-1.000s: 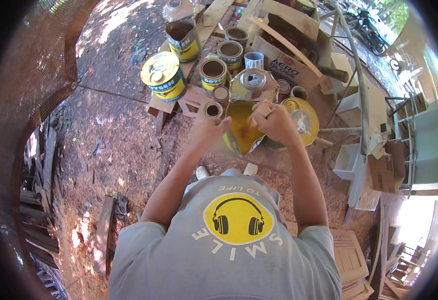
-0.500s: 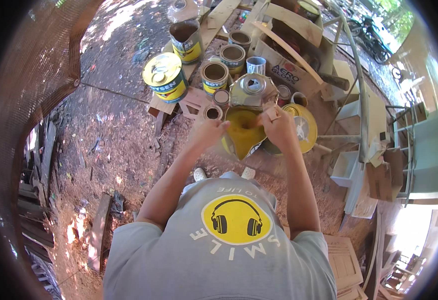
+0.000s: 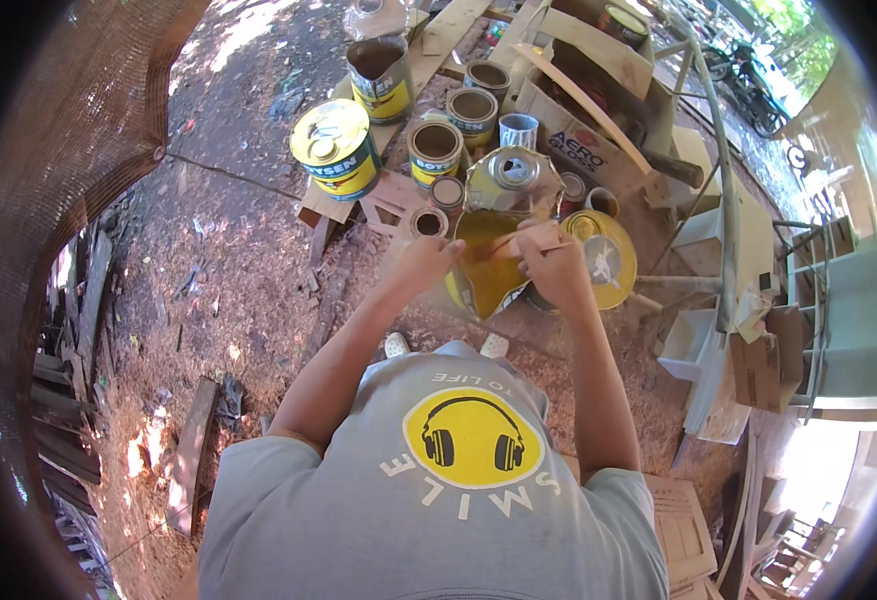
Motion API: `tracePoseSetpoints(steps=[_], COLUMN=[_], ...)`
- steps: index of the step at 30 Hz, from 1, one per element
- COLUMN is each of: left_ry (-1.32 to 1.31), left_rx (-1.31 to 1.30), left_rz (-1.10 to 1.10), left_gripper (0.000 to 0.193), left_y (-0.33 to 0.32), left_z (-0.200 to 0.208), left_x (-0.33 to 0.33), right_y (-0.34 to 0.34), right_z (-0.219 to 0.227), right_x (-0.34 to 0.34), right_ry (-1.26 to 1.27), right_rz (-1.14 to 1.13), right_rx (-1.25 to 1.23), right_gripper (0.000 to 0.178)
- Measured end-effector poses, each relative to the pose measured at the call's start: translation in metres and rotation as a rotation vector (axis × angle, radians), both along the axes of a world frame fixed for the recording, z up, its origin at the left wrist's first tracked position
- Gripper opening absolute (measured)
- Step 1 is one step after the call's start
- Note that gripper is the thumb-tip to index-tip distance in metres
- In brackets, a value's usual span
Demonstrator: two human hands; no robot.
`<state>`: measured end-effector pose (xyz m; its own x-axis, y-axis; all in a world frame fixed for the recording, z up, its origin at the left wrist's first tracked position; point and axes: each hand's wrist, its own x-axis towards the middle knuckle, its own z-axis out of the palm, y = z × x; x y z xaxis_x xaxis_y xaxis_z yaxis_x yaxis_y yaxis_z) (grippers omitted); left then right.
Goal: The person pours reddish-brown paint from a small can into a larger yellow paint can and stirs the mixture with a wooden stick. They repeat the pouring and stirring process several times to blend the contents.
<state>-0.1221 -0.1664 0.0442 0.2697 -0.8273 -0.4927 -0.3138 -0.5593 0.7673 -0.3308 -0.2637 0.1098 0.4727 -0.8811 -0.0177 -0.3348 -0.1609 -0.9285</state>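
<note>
A cut-open metal paint can (image 3: pixel 487 290) with yellow liquid inside stands in front of me, its jagged lid (image 3: pixel 515 180) bent up at the far side. At its left rim, my left hand (image 3: pixel 425 264) is closed with fingertips pinching the edge. My right hand (image 3: pixel 559 272) is closed around a flat wooden stick (image 3: pixel 536 240), which lies slanted across the can's opening; its far end reaches over the yellow inside. Just right of the can is a round yellow lid (image 3: pixel 611 262), partly hidden by my right hand.
A closed yellow-and-green can (image 3: pixel 335 150) stands left on a board. Several open cans, including one with a bent rim (image 3: pixel 381 80), stand beyond. A cardboard box (image 3: pixel 569 135) with scrap wood is at the far right. A wooden plank (image 3: pixel 195 455) lies at left.
The wooden stick has swung from pointing down into the can to a flatter slant across it, my right hand shifting slightly down. My left hand stays at the rim.
</note>
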Motion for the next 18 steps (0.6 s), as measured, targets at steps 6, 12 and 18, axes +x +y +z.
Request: tracePoseSetpoints(steps=[6,12,18], left_ry=[0.027,0.046,0.191], left_rx=[-0.055,-0.08,-0.139], left_rz=[0.012,0.006,0.065], left_gripper=[0.051,0.046,0.037], left_y=[0.003,-0.002,-0.003], left_z=[-0.016,-0.019,-0.044], left_x=[0.006,0.005,0.006], right_y=[0.003,-0.007,0.0], right_z=[0.027,0.023,0.033], right_x=[0.0,0.002,0.02], right_ry=[0.283,0.294,0.149], right_rz=[0.108,-0.048,-0.009], right_rx=[-0.148,-0.322,-0.055], right_gripper=[0.023,0.024,0.022])
